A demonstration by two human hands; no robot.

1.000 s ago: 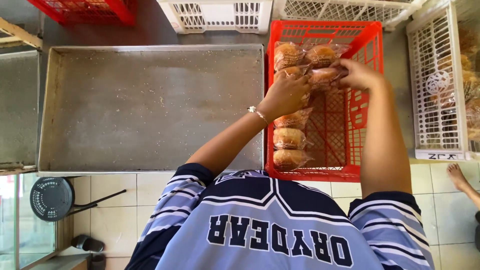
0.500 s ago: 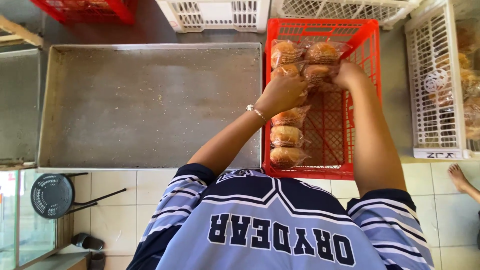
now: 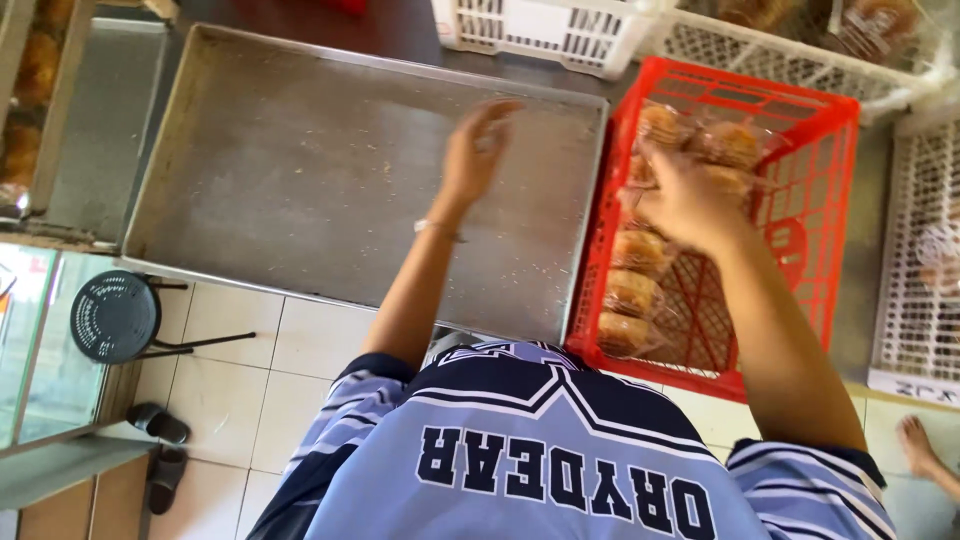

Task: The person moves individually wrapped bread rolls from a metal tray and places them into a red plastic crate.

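Bagged buns (image 3: 640, 290), each wrapped in clear plastic, lie in a row along the left side of a red plastic crate (image 3: 800, 260), with more at its far end. Left of the crate and touching it sits a large bare metal tray (image 3: 300, 190) dusted with crumbs. White crates (image 3: 540, 30) stand beyond both. The right hand (image 3: 685, 200) is down in the red crate, fingers curled on the far buns. The left hand (image 3: 478, 150) hovers open over the tray, holding nothing. A round dark stool (image 3: 115, 315) stands on the tiled floor (image 3: 250, 400).
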